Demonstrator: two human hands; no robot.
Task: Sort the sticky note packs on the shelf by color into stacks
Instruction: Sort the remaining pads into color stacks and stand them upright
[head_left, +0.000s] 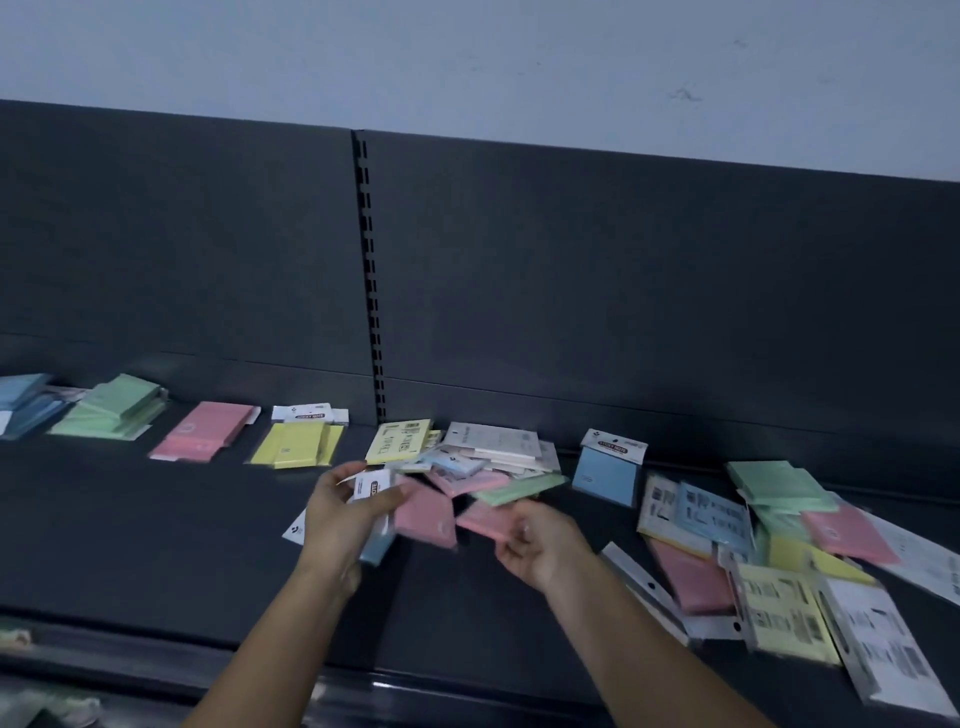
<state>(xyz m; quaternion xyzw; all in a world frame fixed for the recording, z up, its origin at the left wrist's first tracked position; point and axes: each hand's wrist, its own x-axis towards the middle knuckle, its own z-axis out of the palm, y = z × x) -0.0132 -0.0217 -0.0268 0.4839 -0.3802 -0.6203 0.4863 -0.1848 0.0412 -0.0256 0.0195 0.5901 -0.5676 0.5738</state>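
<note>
Sorted stacks lie along the back left of the dark shelf (156, 519): a blue stack (26, 402), a green stack (111, 408), a pink stack (205, 431) and a yellow stack (298, 441). My left hand (345, 519) grips a few packs, with a pink pack (423, 517) and a blue one showing. My right hand (535, 543) pinches another pink pack (480, 519) just to the right of it. Behind both hands sits a mixed heap (488, 457) of packs.
A blue pack (608, 467) leans against the back panel. A second loose spread of mixed packs (769, 561) covers the shelf's right side. A slotted upright (371, 280) divides the back panel. The shelf's front edge runs just below my forearms.
</note>
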